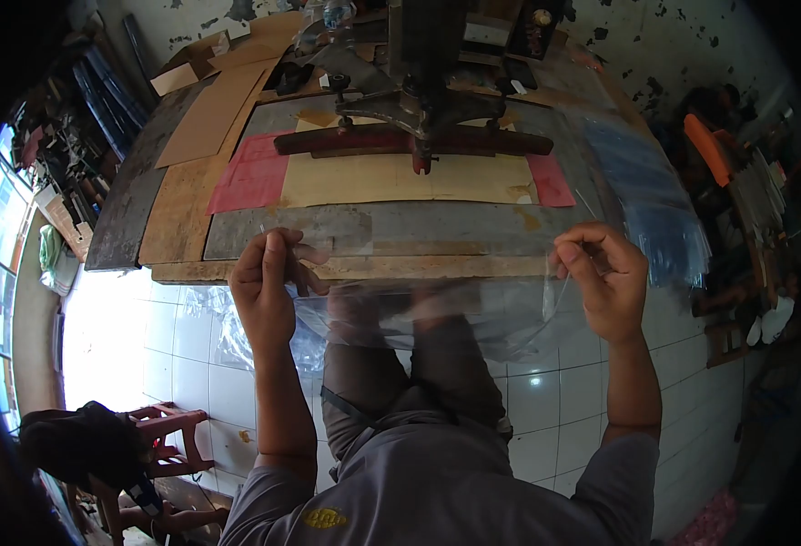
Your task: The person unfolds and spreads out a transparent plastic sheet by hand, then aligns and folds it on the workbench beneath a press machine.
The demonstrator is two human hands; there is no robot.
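A clear plastic sheet (437, 314) is stretched between my two hands, in front of the table's near edge. My left hand (271, 268) pinches its left side, fingers closed. At the other side my right hand (605, 273) is closed in a pinch on the sheet's right edge. Beyond them stands a press with a long dark red bar (346, 141), over a yellow sheet (364, 182) and a pink sheet (246, 173) on the grey metal plate (328, 223). How far the clear sheet reaches over the plate is hard to tell.
Stacked clear bluish plastic sheets (655, 209) hang over the table's right side. Brown cardboard (214, 114) lies at the left. More crumpled clear plastic (232, 332) hangs below the near edge. A red stool (177, 437) stands at the lower left on the tiled floor (537, 409).
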